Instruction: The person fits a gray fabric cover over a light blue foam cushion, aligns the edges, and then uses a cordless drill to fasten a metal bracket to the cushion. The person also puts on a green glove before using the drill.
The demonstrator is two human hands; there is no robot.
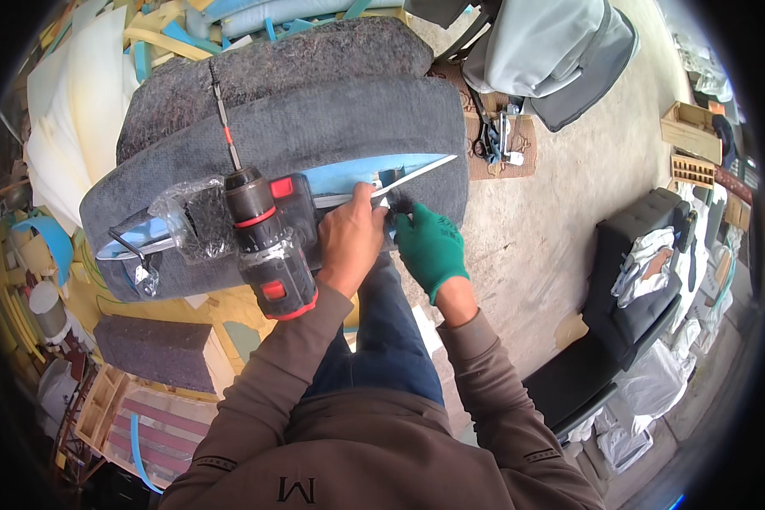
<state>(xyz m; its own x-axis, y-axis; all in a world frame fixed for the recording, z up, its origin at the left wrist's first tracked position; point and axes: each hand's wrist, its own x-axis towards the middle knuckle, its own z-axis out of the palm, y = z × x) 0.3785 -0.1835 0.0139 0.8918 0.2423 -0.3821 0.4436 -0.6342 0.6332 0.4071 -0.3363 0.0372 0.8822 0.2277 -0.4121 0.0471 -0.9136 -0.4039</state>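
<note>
A dark grey upholstered seat piece (pixel 340 115) lies in front of me, its long slit edged by a white strip (pixel 425 170) and showing light blue lining (pixel 340 174). My bare left hand (pixel 353 238) is closed at the near edge of this slit, fingertips on the fabric. Just right of it, my right hand (pixel 433 248), in a green glove, has its fingers closed by a dark part in the slit; what they grip is hidden. Left of my hands, a black and red cordless drill (pixel 272 246) with a long bit rests on the seat piece, beside a clear plastic bag (pixel 197 219).
A black L-shaped hex key (pixel 127 245) lies at the left end. Scissors (pixel 484 136) sit on brown cardboard (pixel 518 157) at right. Beyond stands a grey-covered seat (pixel 535 47); a dark chair (pixel 608 314) stands right. Foam scraps (pixel 178 38) and a wooden pallet (pixel 166 425) lie left.
</note>
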